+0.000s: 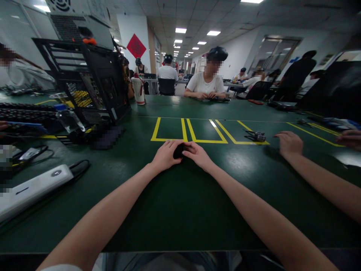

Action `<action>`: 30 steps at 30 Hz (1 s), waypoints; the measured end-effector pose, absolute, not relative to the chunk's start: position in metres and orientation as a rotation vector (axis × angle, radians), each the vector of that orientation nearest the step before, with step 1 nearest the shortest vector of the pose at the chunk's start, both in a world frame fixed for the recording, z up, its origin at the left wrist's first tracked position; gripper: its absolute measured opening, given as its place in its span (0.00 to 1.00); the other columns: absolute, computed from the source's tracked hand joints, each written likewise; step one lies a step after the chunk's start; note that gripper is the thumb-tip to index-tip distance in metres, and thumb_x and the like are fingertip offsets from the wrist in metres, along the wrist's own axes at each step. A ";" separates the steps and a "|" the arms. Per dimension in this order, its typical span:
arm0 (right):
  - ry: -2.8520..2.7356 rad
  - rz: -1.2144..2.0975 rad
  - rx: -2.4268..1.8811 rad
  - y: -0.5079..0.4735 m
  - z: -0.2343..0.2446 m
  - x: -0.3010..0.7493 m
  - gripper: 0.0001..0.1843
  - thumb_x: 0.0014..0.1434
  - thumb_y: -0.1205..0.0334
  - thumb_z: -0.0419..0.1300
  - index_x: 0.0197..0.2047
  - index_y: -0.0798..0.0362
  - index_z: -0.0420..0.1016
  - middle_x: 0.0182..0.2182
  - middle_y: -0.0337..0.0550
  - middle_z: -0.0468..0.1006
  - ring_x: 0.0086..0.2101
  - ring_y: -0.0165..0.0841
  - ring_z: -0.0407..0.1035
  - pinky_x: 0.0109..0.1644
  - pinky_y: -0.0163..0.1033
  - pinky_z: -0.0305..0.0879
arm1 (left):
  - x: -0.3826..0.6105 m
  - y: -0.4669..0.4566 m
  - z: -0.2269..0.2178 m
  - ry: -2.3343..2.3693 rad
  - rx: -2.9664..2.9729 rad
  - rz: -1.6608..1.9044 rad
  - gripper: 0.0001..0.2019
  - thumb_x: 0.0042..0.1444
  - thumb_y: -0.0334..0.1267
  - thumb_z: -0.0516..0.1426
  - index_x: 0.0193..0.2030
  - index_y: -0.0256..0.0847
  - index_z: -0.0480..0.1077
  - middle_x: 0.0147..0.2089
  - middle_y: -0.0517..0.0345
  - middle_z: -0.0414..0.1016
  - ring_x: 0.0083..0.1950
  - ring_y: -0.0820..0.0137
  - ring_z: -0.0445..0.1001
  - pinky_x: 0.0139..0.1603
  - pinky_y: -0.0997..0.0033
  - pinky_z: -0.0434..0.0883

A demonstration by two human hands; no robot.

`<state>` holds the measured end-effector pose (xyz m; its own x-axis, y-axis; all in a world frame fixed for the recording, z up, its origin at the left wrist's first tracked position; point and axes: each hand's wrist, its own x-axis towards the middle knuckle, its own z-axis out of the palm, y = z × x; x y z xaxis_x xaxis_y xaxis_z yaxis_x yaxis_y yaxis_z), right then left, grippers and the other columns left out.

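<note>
The tabletop (pixel 180 214) looks smooth and glossy, the dark object (pixel 178 151) matt, the bottle (pixel 67 119) plastic.

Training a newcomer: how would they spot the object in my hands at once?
On the green table, find the yellow tape outlines. Just nearer you, your left hand and right hand hold a small black object. Unlike the grey item farther right, it is held.

Black held object (pixel 178 151), dark green tabletop (pixel 180 210), yellow tape outlines (pixel 211 142), red diamond sign (pixel 136 46), blue bottle cap (pixel 59 107)
</note>
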<state>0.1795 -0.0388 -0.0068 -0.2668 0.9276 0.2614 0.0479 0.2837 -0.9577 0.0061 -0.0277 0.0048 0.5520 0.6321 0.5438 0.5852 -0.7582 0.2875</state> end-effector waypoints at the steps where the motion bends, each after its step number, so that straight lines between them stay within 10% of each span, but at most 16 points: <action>1: -1.584 1.152 -0.906 -0.041 -0.006 0.180 0.18 0.47 0.65 0.60 0.43 0.50 0.65 0.45 0.41 0.70 0.47 0.34 0.65 0.54 0.46 0.60 | 0.006 -0.028 0.005 1.065 2.703 0.994 0.29 0.44 0.36 0.59 0.54 0.44 0.55 0.51 0.54 0.65 0.51 0.62 0.64 0.49 0.58 0.64; 30: -1.602 1.135 -0.908 -0.039 -0.008 0.181 0.20 0.46 0.64 0.62 0.43 0.50 0.65 0.44 0.41 0.69 0.47 0.34 0.65 0.54 0.47 0.59 | 0.007 -0.029 0.007 1.055 2.691 1.001 0.29 0.43 0.34 0.59 0.53 0.44 0.55 0.50 0.55 0.65 0.51 0.63 0.64 0.49 0.60 0.64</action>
<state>0.1813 -0.0387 -0.0076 -0.2837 0.9196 0.2716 0.0489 0.2968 -0.9537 0.0072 -0.0292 0.0072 0.5484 0.6330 0.5464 0.5788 -0.7590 0.2982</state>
